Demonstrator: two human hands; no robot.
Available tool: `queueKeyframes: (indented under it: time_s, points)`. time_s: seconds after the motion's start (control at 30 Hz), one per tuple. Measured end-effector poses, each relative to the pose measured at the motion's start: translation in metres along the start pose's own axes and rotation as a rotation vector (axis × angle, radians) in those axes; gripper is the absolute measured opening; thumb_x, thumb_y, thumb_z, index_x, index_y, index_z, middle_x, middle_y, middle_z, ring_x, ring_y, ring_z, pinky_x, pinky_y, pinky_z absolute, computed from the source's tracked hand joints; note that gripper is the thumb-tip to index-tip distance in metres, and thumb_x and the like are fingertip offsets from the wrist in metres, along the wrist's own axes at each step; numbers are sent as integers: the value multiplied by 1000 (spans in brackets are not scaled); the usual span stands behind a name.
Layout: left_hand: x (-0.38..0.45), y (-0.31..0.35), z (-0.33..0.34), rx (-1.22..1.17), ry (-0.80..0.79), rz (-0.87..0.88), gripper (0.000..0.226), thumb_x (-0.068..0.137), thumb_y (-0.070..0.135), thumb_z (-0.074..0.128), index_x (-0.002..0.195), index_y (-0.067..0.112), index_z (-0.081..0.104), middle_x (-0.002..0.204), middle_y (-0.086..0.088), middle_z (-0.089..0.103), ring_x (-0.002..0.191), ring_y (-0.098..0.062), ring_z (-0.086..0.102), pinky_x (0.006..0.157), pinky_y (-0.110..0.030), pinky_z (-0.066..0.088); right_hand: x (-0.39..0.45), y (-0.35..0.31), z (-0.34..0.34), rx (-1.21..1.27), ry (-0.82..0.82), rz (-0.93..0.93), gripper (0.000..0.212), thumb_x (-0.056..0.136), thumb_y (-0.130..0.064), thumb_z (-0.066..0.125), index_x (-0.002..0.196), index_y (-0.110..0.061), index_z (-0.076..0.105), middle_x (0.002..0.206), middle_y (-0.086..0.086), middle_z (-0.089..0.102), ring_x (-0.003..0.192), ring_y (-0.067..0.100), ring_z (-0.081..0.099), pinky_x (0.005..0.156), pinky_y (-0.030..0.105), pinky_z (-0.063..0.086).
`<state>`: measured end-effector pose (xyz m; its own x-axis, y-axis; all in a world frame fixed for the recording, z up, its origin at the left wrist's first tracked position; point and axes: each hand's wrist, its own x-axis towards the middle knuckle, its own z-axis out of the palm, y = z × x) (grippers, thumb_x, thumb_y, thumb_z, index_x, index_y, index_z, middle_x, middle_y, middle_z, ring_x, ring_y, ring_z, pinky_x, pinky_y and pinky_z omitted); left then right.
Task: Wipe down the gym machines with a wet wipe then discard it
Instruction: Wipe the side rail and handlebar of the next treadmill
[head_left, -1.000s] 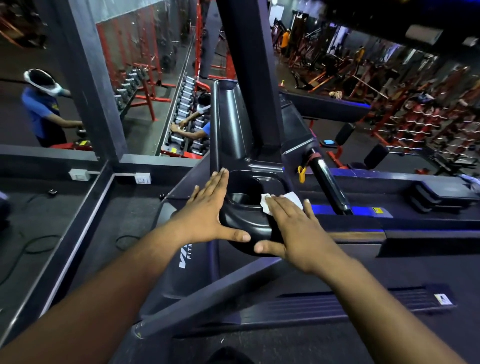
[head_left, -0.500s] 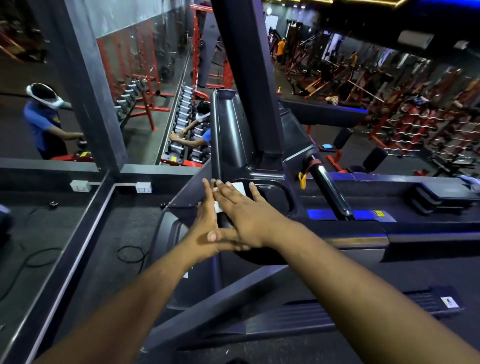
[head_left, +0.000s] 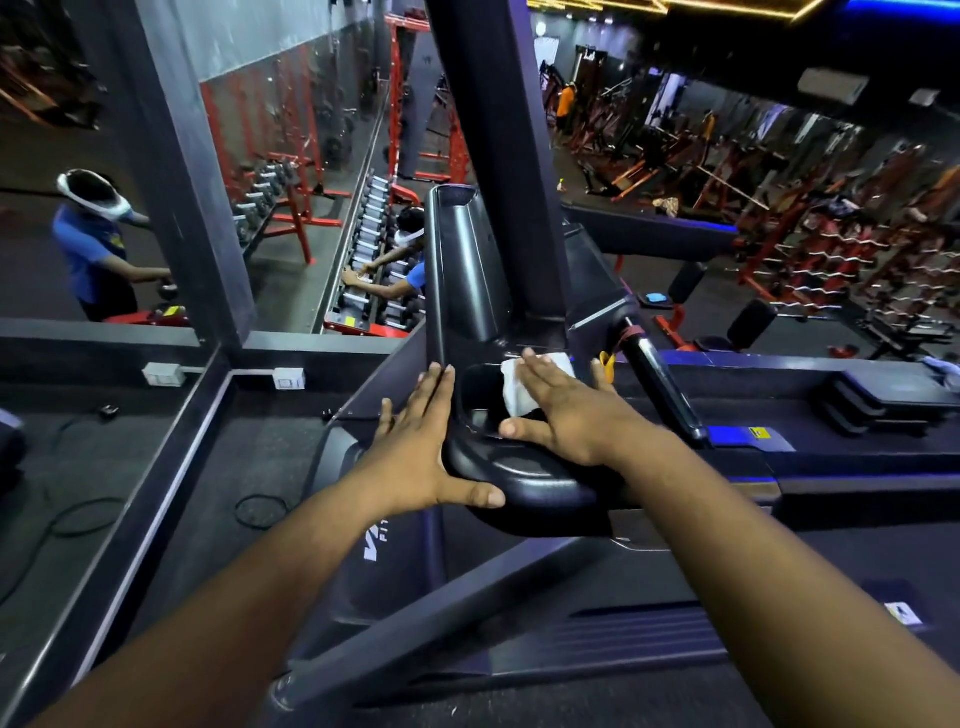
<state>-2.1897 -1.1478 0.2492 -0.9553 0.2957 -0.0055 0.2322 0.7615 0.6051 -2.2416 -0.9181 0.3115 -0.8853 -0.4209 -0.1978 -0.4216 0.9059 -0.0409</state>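
The white wet wipe (head_left: 524, 382) is pressed flat on the black plastic machine tray (head_left: 540, 483) by the open right hand (head_left: 576, 415). The tray is steadied by the flat, empty left hand (head_left: 415, 457). More wiping and the throwing away are left.

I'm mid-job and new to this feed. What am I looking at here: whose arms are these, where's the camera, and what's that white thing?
The single picture comes from a camera worn on a person's head, looking down at their own bare arms. The left hand lies flat against the side of a dark treadmill console. The right hand, fingers straight, presses a white wet wipe onto the console at the edge of its cup recess. Behind it, a mirror reflects dumbbell racks.
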Motion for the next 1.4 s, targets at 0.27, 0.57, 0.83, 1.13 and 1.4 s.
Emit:
queueKeyframes:
  time_s: [0.27, 0.57, 0.83, 1.13, 1.4]
  points:
    - [-2, -2, 4, -1, 17, -24, 165, 35, 103, 58, 157, 31, -26, 162, 13, -35, 145, -1, -34, 122, -44, -19, -57, 15, 24, 228, 84, 204, 125, 60, -96, 15, 163, -26, 1, 169, -11, -9, 155, 10, 9, 124, 54, 1]
    - [-3, 2, 4, 121, 48, 76, 156, 46, 103, 48, 157, 23, -28, 161, 6, -38, 143, -3, -41, 122, -49, -21, -112, -16, 67, 32, 192, 21, 127, 62, -100, 21, 162, -28, -8, 166, -13, -19, 153, 6, -17, 122, 56, -12]
    - [-3, 26, 15, 315, 122, 201, 143, 55, 104, 32, 160, 21, -21, 164, 5, -33, 148, -10, -35, 122, -55, -17, -106, -29, 72, 12, 288, 151, 138, 53, -103, 6, 163, -19, 2, 171, 1, -3, 157, 16, -4, 118, 67, -10]
    - [1, 51, 29, 553, 166, 290, 120, 73, 95, 20, 162, 19, -5, 170, -2, -15, 155, -16, -21, 118, -67, -15, -129, 37, 105, -52, 503, 230, 114, 74, -93, 32, 157, -15, 32, 164, 4, 31, 153, 20, 25, 113, 76, 14]
    - [13, 75, 40, 641, 161, 349, 114, 75, 87, 30, 162, 15, 17, 171, -8, 8, 158, -21, 2, 118, -73, -3, -118, 4, 111, -80, 543, 47, 122, 68, -95, 33, 161, -18, 22, 168, 4, 22, 156, 21, 15, 112, 78, 13]
